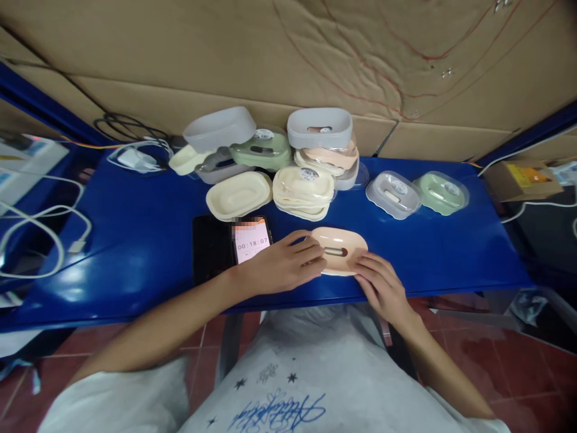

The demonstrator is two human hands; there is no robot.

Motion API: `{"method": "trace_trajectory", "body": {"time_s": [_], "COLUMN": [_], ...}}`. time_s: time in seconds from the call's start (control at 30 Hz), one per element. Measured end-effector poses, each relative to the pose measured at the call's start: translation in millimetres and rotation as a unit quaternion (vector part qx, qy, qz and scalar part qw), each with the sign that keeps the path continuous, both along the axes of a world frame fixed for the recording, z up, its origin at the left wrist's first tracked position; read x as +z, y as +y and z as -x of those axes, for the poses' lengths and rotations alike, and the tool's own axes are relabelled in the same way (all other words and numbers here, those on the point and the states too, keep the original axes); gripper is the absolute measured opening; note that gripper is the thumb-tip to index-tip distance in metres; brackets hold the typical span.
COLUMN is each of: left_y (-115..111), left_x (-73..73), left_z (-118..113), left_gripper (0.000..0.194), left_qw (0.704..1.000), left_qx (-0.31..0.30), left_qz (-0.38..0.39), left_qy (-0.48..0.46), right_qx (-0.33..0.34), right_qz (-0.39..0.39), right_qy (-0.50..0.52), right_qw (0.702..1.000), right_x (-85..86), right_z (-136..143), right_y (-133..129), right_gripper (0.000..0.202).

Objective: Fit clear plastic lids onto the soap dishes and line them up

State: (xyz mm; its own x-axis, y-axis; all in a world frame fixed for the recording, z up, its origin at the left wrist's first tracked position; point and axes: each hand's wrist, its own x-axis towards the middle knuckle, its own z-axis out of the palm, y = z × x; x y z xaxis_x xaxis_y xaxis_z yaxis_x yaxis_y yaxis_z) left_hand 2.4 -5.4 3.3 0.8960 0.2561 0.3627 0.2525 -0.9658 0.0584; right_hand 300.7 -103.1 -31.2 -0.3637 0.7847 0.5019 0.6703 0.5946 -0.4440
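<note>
A peach oval soap dish (pixel 356 243) with a slot in its middle is near the front edge of the blue table. My left hand (pixel 288 263) grips its left end, fingers bent over the rim. At the opposite end my right hand (pixel 383 285) holds the dish, with fingers on top and the thumb by the lower edge. Something pale shows through the slot. Behind it sit a stack of cream soap dishes (pixel 300 186) with a label on top and a single cream tray (pixel 238 195).
Grey tubs (pixel 220 129) and a green dish (pixel 265 150) are piled at the back. A labelled grey dish (pixel 392 193) and another green dish (pixel 440 192) stand to the right. A phone (pixel 251 240) showing a timer lies left; white cables (pixel 58 240) hang over the table's left side.
</note>
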Motion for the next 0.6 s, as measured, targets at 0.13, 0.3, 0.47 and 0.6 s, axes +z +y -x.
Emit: {"method": "trace_trajectory", "body": {"time_s": [0.13,0.3,0.47,0.6], "left_y": [2.8,2.7,-0.1,0.4], "left_x": [-0.3,2.8,0.2,-3.4], "left_z": [-0.3,-0.2,-1.1,-0.8], "left_gripper": [0.004,0.007,0.005,0.015], "left_qw": [1.0,1.0,0.998,0.999], "left_qx": [-0.003,-0.008,-0.002,0.0], "left_qz": [0.022,0.006,-0.028,-0.008], "left_qy": [0.01,0.03,0.061,0.052], "right_qx": [-0.001,0.003,0.016,0.031], "right_qz": [0.018,0.004,0.003,0.022], "right_qy": [-0.033,-0.057,-0.073,-0.066], "right_qw": [0.999,0.998,0.997,0.997], "right_x": [-3.5,-3.6,-3.2,1.9], "right_z": [1.0,2.9,4.4,2.0], "right_y": [0.1,0.8,1.2,2.8], "right_gripper": [0.056,0.059,0.058,0.053]}}
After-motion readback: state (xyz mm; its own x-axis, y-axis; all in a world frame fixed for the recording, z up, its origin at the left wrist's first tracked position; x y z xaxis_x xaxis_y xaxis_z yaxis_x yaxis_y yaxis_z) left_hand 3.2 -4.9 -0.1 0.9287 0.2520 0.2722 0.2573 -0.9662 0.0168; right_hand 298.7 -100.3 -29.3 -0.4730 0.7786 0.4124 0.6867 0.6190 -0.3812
